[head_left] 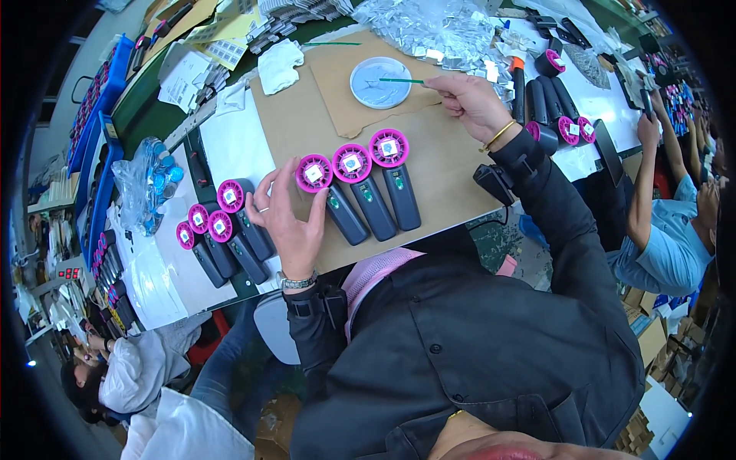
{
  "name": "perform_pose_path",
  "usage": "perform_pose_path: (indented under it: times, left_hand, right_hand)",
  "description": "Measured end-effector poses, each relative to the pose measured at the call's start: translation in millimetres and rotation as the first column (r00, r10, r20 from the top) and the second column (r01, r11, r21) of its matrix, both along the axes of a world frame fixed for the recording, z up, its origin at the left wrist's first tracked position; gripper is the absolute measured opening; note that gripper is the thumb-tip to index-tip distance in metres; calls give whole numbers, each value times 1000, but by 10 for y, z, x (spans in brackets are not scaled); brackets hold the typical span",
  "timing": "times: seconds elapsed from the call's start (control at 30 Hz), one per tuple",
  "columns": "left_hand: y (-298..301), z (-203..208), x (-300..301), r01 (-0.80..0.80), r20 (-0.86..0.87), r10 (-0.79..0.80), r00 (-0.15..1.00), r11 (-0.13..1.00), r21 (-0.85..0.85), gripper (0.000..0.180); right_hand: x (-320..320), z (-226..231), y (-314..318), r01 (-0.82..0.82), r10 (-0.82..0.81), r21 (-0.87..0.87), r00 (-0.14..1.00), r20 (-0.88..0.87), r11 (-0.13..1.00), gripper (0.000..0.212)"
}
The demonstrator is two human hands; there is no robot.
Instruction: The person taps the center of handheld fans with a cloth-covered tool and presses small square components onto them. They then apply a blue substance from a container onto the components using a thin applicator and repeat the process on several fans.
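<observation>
My right hand (475, 107) pinches a thin green stick (402, 80), its far end over a shallow round white dish (354, 86) of grey paste (377, 93). Three handheld fan-like devices with black handles and pink round heads lie side by side on brown cardboard. My left hand (287, 222) has its thumb and index finger around the head of the leftmost device (346, 217), its other fingers spread. Beside it lie the middle device (374, 208) and the right device (402, 198). White squares sit in all three heads; grey paste shows on those of the middle and right ones.
Several similar devices (249, 257) lie to the left, and more dark handles (550, 100) to the right. A heap of clear plastic packets (452, 38), a white cloth (280, 66) and a bag of blue-capped items (149, 180) surround the cardboard (445, 184). Other people work nearby.
</observation>
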State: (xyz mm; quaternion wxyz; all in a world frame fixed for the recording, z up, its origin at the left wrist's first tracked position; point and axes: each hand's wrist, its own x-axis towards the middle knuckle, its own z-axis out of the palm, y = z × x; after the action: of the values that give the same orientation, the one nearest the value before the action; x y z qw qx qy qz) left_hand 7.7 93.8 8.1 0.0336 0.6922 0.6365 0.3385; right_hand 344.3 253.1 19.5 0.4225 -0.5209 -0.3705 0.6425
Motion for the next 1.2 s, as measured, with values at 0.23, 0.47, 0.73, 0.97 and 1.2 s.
perform_pose_path:
  times: [0.23, 0.47, 0.73, 0.97, 1.2]
  left_hand:
    - [4, -38, -18, -2, 15, 2, 1000, 1000, 7, 70]
    - [-6, -25, 0, -6, 22, 6, 1000, 1000, -1, 71]
    - [-3, -79, -19, -1, 34, 1, 999, 1000, 7, 72]
    - [-6, -81, -29, -15, 58, 13, 998, 1000, 23, 76]
    - [13, -93, -42, 6, 80, -10, 997, 998, 59, 85]
  right_hand:
    - [60, 344, -119, 24, -5, 123, 988, -152, 992, 17]
    - [150, 116, -161, 79, -100, 88, 960, 261, 993, 23]
    - [117, 388, -162, -18, 30, 67, 985, -170, 998, 20]
    - [-278, 853, -451, -209, 243, 151, 935, -257, 966, 20]
    - [-639, 661, -805, -223, 231, 148, 972, -35, 963, 21]
